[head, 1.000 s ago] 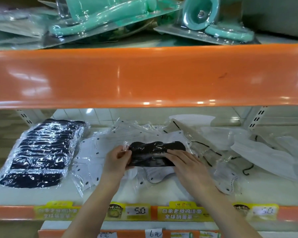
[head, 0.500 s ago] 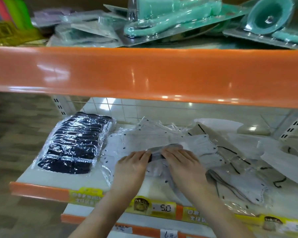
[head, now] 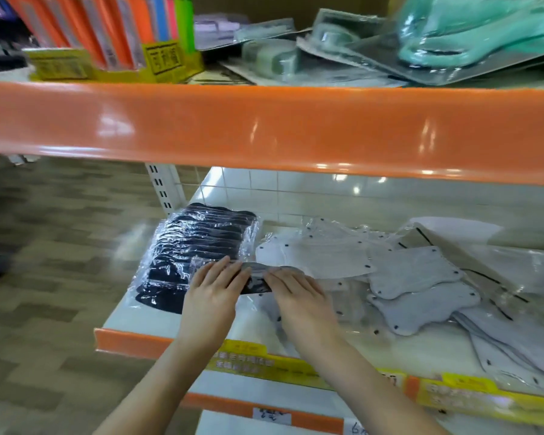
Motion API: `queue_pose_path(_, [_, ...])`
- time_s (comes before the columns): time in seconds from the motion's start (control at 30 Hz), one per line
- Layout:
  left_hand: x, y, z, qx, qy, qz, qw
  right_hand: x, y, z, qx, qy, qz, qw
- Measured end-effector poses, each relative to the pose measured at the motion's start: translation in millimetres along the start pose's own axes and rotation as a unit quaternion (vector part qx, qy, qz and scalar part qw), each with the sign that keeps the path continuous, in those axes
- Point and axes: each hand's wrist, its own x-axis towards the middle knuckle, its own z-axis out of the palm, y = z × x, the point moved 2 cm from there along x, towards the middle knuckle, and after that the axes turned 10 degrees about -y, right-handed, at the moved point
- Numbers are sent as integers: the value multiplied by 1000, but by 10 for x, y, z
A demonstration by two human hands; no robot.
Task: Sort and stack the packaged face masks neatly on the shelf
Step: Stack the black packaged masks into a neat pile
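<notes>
Holding black mask pack (head: 258, 279) w/ both hands, beside black stack (head: 198, 246).

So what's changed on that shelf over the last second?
Both hands, left and right, carried the black packaged mask leftward, to the edge of the black mask stack. The loose white masks stayed scattered.
</notes>
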Motion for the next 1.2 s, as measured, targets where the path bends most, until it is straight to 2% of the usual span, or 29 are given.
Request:
queue_pose_path(0.1, [-136, -349, -4, -1, -17, -17, 1000, 157, -280, 159, 7, -56, 19, 998])
queue_pose_path(0.27, [-350, -917, 88, 0, -54, -36, 998, 367, -711, 336, 40, -103, -10, 994])
queue_pose_path(0.47, [-475, -1206, 140, -2, -100, -50, 994, 436, -955, 659, 17, -62, 5, 998])
queue_pose_path(0.67, [-555, -1330, 241, -12, -144, -40, 989, 412, -1078, 837, -42, -58, 32, 997])
queue_pose_path(0.77, [-595, -1351, 260, -10, -199, -34, 979, 416, -1127, 897, -54, -66, 43, 995])
queue_pose_path(0.87, [-616, -1367, 269, -12, -265, -14, 964, 431, -1142, 921, -56, -39, 49, 996])
queue_pose_path(0.97, [-620, -1388, 284, -7, -319, -19, 947, 446, -1168, 907, -45, -76, 78, 993])
queue_pose_path(1.1, [-585, -1347, 306, -47, -293, -31, 954, 466, -1167, 950, -57, -84, 83, 991])
queue_pose_path(1.2, [-560, -1340, 318, -79, -330, -57, 939, 512, -1138, 964, -63, -71, 86, 992])
